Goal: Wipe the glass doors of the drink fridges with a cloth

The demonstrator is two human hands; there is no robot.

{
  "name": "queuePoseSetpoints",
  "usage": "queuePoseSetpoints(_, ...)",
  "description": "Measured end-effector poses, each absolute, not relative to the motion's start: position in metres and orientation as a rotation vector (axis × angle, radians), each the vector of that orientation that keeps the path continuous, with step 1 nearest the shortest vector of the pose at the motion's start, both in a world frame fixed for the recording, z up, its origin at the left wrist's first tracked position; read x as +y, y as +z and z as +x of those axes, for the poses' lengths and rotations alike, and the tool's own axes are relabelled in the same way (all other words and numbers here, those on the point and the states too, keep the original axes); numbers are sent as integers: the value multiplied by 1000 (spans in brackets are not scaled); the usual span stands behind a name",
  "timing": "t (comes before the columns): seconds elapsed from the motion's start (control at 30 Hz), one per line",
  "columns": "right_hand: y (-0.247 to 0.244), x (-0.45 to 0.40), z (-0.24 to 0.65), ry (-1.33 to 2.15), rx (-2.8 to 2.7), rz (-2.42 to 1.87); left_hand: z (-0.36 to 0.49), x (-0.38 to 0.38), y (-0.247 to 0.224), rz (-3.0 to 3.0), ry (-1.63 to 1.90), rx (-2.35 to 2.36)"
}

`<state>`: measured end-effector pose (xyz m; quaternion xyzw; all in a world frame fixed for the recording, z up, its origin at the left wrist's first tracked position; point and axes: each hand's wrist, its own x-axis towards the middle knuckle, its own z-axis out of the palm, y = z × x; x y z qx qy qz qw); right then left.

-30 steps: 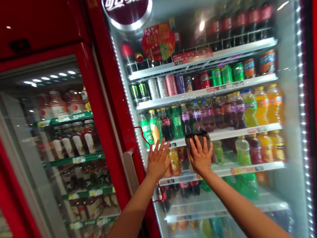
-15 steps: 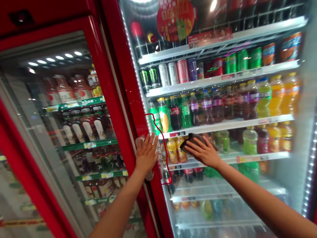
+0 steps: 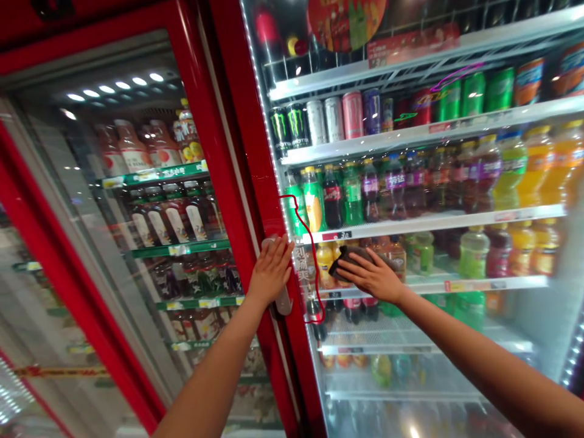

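My left hand (image 3: 272, 271) lies with fingers outstretched on the red door frame (image 3: 264, 207), over the upper part of a pale door handle (image 3: 283, 302). My right hand (image 3: 375, 275) presses a dark grey cloth (image 3: 351, 250) against the glass door of the lit drinks fridge. Its fingers lie stretched over the cloth, whose bunched edge sticks out at the left and top. A red outline and white lettering (image 3: 302, 261) mark the glass between my hands. Behind the glass, bottles and cans stand in rows on white shelves (image 3: 410, 222).
To the left stands another red-framed glass fridge (image 3: 191, 79) with bottles on green-edged shelves (image 3: 177, 248). A round red sticker (image 3: 347, 21) is near the top of the right door. Strips of light run along the right fridge's sides.
The view has shifted, so the fridges sit further right and higher. My right hand and the cloth have slid a little left across the glass. My left hand stays by the handle.
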<state>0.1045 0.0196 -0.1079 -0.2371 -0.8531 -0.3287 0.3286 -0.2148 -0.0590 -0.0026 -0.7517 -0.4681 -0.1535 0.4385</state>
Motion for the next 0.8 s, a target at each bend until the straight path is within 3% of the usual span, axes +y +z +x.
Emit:
queuePoseSetpoints(0.17,-89,12,29,-776,-1939,-866,-216,-59,-5,-1855,-384,-1165)
queuePoseSetpoints(0.37,-147,10,25,-928,-2328,-233,-216,-58,-8,-1902,-409,-1167)
queuePoseSetpoints(0.43,-127,13,40,-935,-2346,-227,-216,-57,-9,-1908,-415,-1163)
queuePoseSetpoints(0.57,-55,16,34,-808,-2101,-687,-216,-56,-12,-1914,-430,-1172)
queuePoseSetpoints(0.63,-49,13,19,-763,-2027,-793,-215,-56,-12,-1923,-431,-1176)
queuePoseSetpoints(0.8,-154,6,9,-907,-2229,-410,-213,-60,-11,-1912,-443,-1182)
